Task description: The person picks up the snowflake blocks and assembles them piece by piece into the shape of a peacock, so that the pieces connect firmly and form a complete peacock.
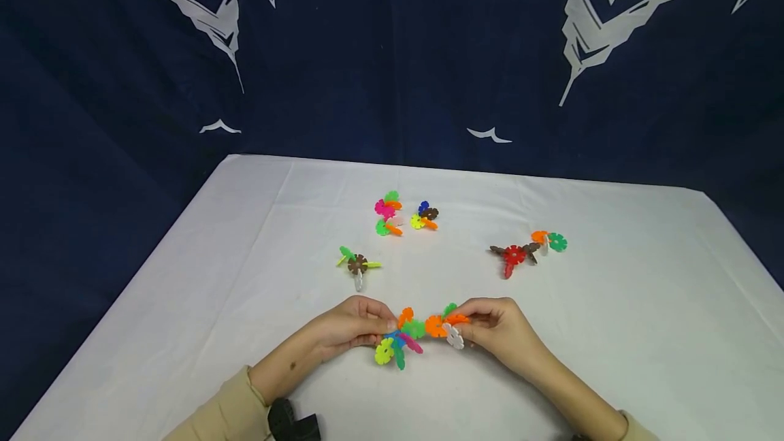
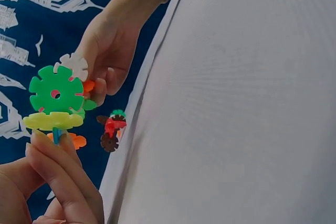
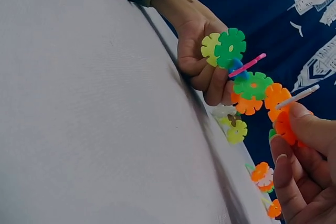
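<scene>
My left hand (image 1: 350, 327) pinches a cluster of notched plastic flower discs (image 1: 384, 352), joined round a blue one, with yellow, green, pink and orange pieces sticking out. Opposite it, my right hand (image 1: 503, 327) pinches a smaller cluster of flower discs (image 1: 436, 326) in orange, white and green, thumb and fingertips at an orange disc. Between the hands, a green disc (image 3: 253, 85) of the left cluster meets the edge of an orange disc (image 3: 276, 101) of the right one. In the left wrist view, a large green disc (image 2: 42, 94) hides part of this meeting point.
Other joined disc clusters lie on the white-covered table (image 1: 245, 237): a brown and lime one (image 1: 358, 264), a pink and green one (image 1: 384, 209), a yellow and blue one (image 1: 418, 221), and a red and brown one (image 1: 514, 254) beside a green and orange one (image 1: 557, 242).
</scene>
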### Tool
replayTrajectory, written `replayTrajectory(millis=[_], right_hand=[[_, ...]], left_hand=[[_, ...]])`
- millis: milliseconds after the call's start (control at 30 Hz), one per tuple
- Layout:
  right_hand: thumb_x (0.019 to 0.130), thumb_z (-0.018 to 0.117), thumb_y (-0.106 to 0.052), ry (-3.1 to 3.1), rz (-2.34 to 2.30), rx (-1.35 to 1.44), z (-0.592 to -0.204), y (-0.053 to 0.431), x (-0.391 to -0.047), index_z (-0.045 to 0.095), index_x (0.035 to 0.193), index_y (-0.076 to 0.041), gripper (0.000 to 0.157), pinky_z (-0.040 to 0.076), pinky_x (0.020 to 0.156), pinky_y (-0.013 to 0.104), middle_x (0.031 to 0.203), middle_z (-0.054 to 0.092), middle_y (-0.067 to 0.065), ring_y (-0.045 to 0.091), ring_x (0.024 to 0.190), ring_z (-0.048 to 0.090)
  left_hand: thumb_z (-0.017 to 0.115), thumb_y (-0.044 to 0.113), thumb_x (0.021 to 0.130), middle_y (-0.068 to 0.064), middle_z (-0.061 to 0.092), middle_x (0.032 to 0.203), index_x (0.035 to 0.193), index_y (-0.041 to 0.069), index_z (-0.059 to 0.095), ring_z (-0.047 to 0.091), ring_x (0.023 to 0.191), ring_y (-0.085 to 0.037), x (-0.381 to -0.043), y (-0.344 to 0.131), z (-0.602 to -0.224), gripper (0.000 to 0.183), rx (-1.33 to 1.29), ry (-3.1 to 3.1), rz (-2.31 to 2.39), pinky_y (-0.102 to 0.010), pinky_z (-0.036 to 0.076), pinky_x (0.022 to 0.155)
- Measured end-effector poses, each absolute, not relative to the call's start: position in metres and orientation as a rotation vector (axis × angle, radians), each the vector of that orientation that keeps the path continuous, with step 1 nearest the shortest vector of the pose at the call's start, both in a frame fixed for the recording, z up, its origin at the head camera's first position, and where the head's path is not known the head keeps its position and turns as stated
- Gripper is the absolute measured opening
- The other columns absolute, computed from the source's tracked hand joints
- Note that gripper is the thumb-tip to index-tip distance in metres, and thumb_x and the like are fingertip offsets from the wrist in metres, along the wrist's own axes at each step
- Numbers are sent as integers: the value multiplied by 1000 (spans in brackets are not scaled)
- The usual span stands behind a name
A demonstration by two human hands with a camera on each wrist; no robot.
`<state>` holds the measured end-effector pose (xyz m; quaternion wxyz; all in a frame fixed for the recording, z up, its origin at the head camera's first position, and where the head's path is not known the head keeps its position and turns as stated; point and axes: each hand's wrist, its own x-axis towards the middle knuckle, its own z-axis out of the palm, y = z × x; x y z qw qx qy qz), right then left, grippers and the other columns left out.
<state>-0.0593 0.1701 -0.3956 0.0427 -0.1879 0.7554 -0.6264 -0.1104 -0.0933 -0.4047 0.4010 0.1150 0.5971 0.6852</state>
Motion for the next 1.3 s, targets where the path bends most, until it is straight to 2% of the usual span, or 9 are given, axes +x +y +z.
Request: replayTrajectory(millis=[267,533,733,900,1133,1300], right_hand=[[81,71,0,2319,-1857,-537,-393,168,-56,69,92,4,13,46,46,22,74,66,3,20,53,55],[78,73,-2,2339,-1854,-671,-396,167,-57,71,90,-3,12,53,55,24,84,68,6,18,62,61],[77,75,-5,2397,-1812,-801,-398,167,-57,72,89,-6,12,54,55,25,85,68,1,14,66,61],[78,76,-10,2434,-1748,-834,-398,166,-57,72,88,-8,11,53,54,25,84,68,-1,12,63,60],[78,75,-6,2538,-1725,-825,-397,166,-61,71,93,-9,16,52,52,25,86,67,-3,12,61,58],[79,73,-1,2565,-1764,-778,-385,173,-75,69,105,-6,27,54,58,27,97,67,1,15,74,62]], left_hand=[[60,2,90,1,61,68,85,0,66,51,55,-5,-109,-92,-404,8,327,1537,1704,-13,47,58],[60,-1,88,0,59,67,84,-3,64,51,55,-6,-104,-91,-403,5,353,1572,1713,-13,45,56],[59,-3,86,0,58,67,87,-10,62,52,55,-7,-103,-90,-404,6,379,1629,1694,-14,46,56],[60,-4,85,-1,59,66,88,-14,60,52,54,-7,-102,-88,-404,11,408,1685,1663,-15,47,55],[61,-3,87,-1,58,66,89,-10,63,51,55,-8,-104,-89,-403,8,321,1686,1710,-17,49,58],[62,2,88,-2,62,70,91,-5,64,56,59,-7,-111,-95,-404,8,252,1620,1814,-18,52,64]])
